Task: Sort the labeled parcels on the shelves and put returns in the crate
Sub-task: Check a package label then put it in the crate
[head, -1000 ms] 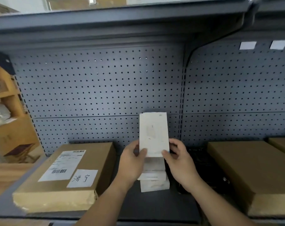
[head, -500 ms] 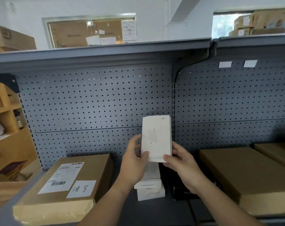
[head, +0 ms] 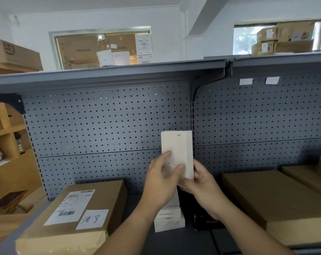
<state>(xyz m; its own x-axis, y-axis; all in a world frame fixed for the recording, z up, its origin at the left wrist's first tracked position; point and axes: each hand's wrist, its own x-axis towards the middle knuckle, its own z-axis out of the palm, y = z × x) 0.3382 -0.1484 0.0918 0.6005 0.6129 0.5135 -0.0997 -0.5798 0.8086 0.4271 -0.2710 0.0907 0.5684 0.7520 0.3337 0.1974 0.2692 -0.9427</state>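
Note:
I hold a small white box (head: pixel 179 148) upright in front of the grey pegboard, above the shelf. My left hand (head: pixel 160 183) grips its left side, with the thumb across the front face. My right hand (head: pixel 203 183) holds its lower right corner from beneath. Below my hands, white boxes (head: pixel 169 219) lie stacked on the grey shelf (head: pixel 191 242). To the left lies a brown parcel (head: pixel 100 201) with a shipping label and a handwritten white tag (head: pixel 92 219). No crate is in view.
A black box (head: pixel 203 218) sits right of the white stack. Large plain brown parcels (head: pixel 273 199) fill the shelf's right side. The upper shelf (head: pixel 108 74) overhangs. A wooden rack (head: pixel 7 144) stands at left, and cartons are stacked beyond the windows.
The view has tilted upward, showing the upper shelf's top and the room behind. The white box has turned, showing its right side. My left hand has shifted further onto its front.

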